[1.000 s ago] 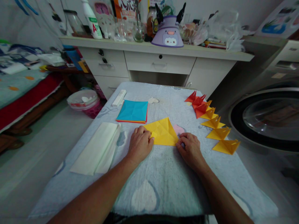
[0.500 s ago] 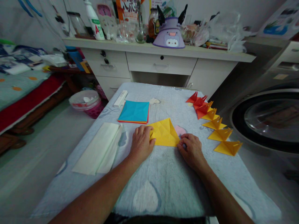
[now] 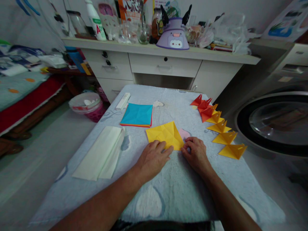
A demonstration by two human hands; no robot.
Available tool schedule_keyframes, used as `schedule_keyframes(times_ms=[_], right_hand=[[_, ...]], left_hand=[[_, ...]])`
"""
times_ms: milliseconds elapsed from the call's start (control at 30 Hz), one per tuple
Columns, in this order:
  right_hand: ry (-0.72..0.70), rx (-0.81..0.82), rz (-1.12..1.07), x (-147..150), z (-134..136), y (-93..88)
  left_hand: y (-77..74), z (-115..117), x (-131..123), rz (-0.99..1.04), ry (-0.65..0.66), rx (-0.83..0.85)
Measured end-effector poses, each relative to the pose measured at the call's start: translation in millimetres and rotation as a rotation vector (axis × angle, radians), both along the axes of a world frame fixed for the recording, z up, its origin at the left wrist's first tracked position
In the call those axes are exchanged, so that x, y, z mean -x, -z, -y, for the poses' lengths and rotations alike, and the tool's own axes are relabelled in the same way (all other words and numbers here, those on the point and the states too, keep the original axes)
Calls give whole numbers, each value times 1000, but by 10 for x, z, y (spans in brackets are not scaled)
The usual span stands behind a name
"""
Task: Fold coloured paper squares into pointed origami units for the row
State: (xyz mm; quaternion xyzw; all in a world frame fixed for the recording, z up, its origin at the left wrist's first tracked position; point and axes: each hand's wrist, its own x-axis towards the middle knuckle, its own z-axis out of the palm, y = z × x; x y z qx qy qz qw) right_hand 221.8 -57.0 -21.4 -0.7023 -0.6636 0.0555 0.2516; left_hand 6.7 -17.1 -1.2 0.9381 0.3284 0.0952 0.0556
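Observation:
A creased sheet of yellow origami paper (image 3: 166, 132) lies on the cloth-covered table in front of me. My left hand (image 3: 155, 157) rests over its near edge, fingers extended and pressing on the paper. At the sheet's near right corner, my right hand (image 3: 194, 149) has its thumb and index finger pinched together on the paper. Beyond the sheet to the left sits a stack of square origami paper (image 3: 137, 114), blue on top with red and orange edges below. Several folded yellow and red paper pieces (image 3: 224, 138) stand in a row on the right.
Left of my hands lies a folded pale cloth or paper (image 3: 99, 154). A small white box (image 3: 123, 101) is near the table's far left. A pink bin (image 3: 90, 107) stands on the floor beside the table; a washing machine (image 3: 269, 122) is at the right, a white cabinet (image 3: 166, 65) behind.
My left hand has slid from the paper's left side towards me and right along its near edge, uncovering the left corner. My right hand stays at the right corner.

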Motion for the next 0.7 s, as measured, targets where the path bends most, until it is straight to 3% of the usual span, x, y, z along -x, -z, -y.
schedule_keyframes(times_ms=[200, 700], right_hand=[[3, -12, 4, -7, 2, 2], [23, 4, 25, 45, 12, -37]], left_hand=[[1, 125, -32, 20, -25, 11], [136, 136, -33, 78, 36, 82]])
